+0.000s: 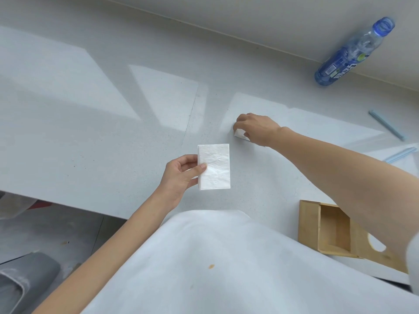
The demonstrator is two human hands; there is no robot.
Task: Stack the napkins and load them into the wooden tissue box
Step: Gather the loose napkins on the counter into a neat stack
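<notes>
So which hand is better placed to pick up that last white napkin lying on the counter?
The right hand: its fingers are already closing on the loose folded white napkin on the pale grey counter. The left hand is occupied holding the white napkin stack.

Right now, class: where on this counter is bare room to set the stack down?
Widest bare counter lies left of the napkin stack. Crowded right: wooden tissue box, bottle, straws.

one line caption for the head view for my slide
Left hand holds a napkin stack while the right hand picks another napkin off the counter; wooden tissue box open nearby.
</notes>
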